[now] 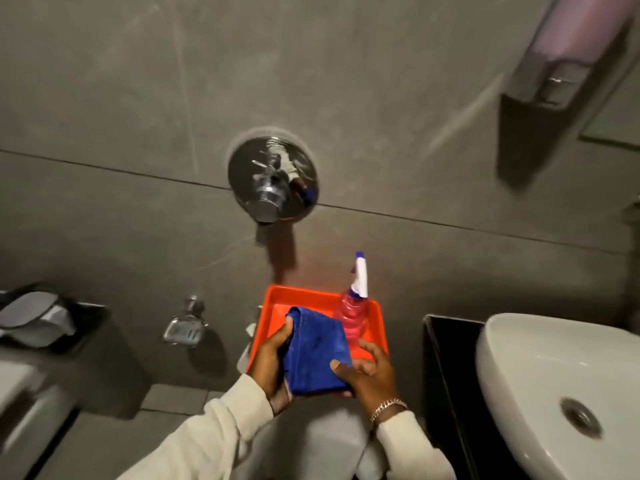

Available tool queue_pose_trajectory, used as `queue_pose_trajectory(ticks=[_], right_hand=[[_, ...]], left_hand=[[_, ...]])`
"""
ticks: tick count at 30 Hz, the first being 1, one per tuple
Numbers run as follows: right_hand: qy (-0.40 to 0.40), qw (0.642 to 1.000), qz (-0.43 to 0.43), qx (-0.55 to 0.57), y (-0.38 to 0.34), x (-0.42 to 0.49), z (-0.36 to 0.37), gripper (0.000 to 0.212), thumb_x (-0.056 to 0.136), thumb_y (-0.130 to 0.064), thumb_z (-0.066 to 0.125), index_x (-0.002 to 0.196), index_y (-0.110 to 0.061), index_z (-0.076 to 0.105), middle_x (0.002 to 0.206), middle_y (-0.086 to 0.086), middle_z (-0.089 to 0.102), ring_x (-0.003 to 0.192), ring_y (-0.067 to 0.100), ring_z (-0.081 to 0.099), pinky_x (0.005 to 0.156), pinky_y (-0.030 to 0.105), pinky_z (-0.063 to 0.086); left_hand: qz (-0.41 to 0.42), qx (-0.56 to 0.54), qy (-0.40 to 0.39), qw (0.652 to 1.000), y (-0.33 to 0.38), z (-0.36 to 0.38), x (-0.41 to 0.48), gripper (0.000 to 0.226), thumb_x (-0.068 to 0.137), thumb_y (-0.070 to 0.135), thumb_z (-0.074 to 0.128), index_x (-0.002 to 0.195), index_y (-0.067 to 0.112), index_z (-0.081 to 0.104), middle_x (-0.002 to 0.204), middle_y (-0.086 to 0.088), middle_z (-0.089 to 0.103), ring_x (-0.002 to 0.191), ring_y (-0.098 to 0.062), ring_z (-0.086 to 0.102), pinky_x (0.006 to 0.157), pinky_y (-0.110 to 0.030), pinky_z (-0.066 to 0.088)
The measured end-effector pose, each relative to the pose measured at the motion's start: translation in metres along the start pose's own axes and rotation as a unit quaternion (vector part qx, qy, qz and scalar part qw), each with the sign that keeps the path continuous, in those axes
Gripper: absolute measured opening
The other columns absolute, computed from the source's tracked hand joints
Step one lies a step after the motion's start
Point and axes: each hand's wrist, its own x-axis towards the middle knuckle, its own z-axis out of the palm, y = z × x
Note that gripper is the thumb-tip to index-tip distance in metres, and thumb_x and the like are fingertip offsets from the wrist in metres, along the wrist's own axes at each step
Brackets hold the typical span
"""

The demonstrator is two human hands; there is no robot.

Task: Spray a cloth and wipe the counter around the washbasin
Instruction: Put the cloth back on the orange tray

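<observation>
A person in pale long sleeves looks down at an orange tray (277, 296) held or resting in front of a grey tiled wall, with both hands at its near edge. The left hand (272, 362) is closed on the left side of a folded blue cloth (317, 351), thumb on top and fingers under it, while the right hand (367, 370), which wears a chain bracelet (388, 408), has its fingers spread and loose, its thumb touching the cloth's near right corner and clamped on nothing that can be seen. One spray bottle (349, 317) of pink liquid with a white and blue trigger head stands upright in the tray, just beyond the cloth and touching or nearly touching its far edge. The step in hand appears to be picking up the cloth, before any spraying. The next move likely calls for the right hand to take the bottle by its neck and aim the nozzle at the cloth held clear in the left hand. To the right is one white washbasin (540, 368) sitting on a dark counter (446, 344), not yet wiped. By count: one cloth, one bottle, one tray, one basin, two hands. On the wall are one chrome valve (272, 174), one wire soap dish (183, 330) and one dispenser (561, 53).
</observation>
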Motion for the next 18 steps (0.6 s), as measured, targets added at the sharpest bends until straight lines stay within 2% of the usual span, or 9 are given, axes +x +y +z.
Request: queue_pose_trajectory(ticks=[2,5,7,9,11,13,14,16,18], right_hand=[[0.014,1.0,0.006,-0.016,0.004,0.015,0.029,0.059,0.066,0.005,0.08,0.116,-0.01,0.053,0.079,0.015,0.067,0.066,0.025,0.064,0.054,0.03,0.054],[0.045,0.998,0.009,-0.036,0.008,0.035,0.061,0.043,0.074,0.011,0.07,0.106,-0.011,0.052,0.072,0.006,0.059,0.061,0.019,0.056,0.043,0.016,0.048],[0.047,0.996,-0.003,-0.073,0.013,0.049,0.074,0.041,0.075,0.011,0.068,0.106,-0.011,0.052,0.074,0.005,0.058,0.069,0.025,0.057,0.057,0.024,0.05],[0.044,0.992,-0.016,-0.116,0.022,0.063,0.083,0.043,0.075,0.009,0.068,0.11,-0.01,0.053,0.083,0.011,0.061,0.078,0.026,0.057,0.069,0.029,0.046],[0.053,0.985,-0.016,-0.165,0.026,0.068,0.083,0.045,0.076,0.006,0.067,0.115,-0.012,0.053,0.089,0.011,0.059,0.08,0.024,0.055,0.073,0.029,0.043],[0.056,0.977,-0.013,-0.206,0.034,0.069,0.077,0.051,0.075,0.004,0.068,0.121,-0.01,0.052,0.092,0.01,0.06,0.084,0.025,0.056,0.078,0.03,0.046],[0.051,0.974,-0.001,-0.222,0.041,0.069,0.073,0.053,0.074,0.003,0.067,0.123,-0.01,0.052,0.095,0.011,0.063,0.086,0.026,0.059,0.083,0.032,0.049],[0.039,0.97,0.015,-0.238,0.045,0.067,0.065,0.052,0.074,0.002,0.065,0.122,-0.011,0.054,0.105,0.014,0.068,0.093,0.028,0.062,0.087,0.033,0.05],[0.022,0.961,0.0,-0.274,0.039,0.067,0.059,0.045,0.073,-0.001,0.065,0.116,-0.009,0.058,0.112,0.014,0.068,0.1,0.029,0.063,0.088,0.032,0.049]], left_hand=[[0.025,0.027,0.083,0.996,0.012,-0.03,0.028,0.047,0.08,0.043,0.057,0.111,0.009,0.064,0.108,-0.017,0.071,0.104,-0.035,0.064,0.099,-0.054,0.046],[0.055,0.085,0.143,0.984,0.008,-0.084,0.088,0.074,0.053,0.043,0.067,0.118,0.01,0.057,0.116,-0.02,0.068,0.102,-0.035,0.067,0.096,-0.054,0.05],[0.058,0.1,0.147,0.982,0.002,-0.103,0.119,0.075,0.05,0.042,0.069,0.116,0.01,0.057,0.117,-0.02,0.067,0.103,-0.034,0.066,0.098,-0.055,0.048],[0.068,0.123,0.151,0.978,0.0,-0.113,0.137,0.073,0.05,0.042,0.071,0.114,0.011,0.056,0.118,-0.021,0.065,0.104,-0.035,0.065,0.099,-0.055,0.047],[0.076,0.16,0.156,0.972,0.004,-0.111,0.136,0.063,0.049,0.042,0.072,0.104,0.015,0.058,0.116,-0.023,0.065,0.101,-0.035,0.065,0.098,-0.057,0.048],[0.108,0.224,0.178,0.952,0.02,-0.084,0.098,0.025,0.064,0.025,0.07,0.087,0.02,0.06,0.097,-0.018,0.069,0.09,-0.033,0.066,0.096,-0.049,0.05],[0.122,0.245,0.193,0.942,0.027,-0.069,0.079,0.016,0.073,0.011,0.066,0.079,0.023,0.057,0.085,-0.012,0.067,0.083,-0.029,0.062,0.092,-0.041,0.049],[0.138,0.265,0.201,0.933,0.035,-0.054,0.063,0.031,0.079,-0.004,0.059,0.073,0.026,0.053,0.073,-0.001,0.059,0.074,-0.024,0.054,0.083,-0.035,0.045],[0.17,0.285,0.202,0.922,0.037,-0.053,0.061,0.028,0.079,-0.008,0.057,0.087,0.018,0.063,0.076,-0.002,0.06,0.081,-0.023,0.054,0.084,-0.036,0.044]])
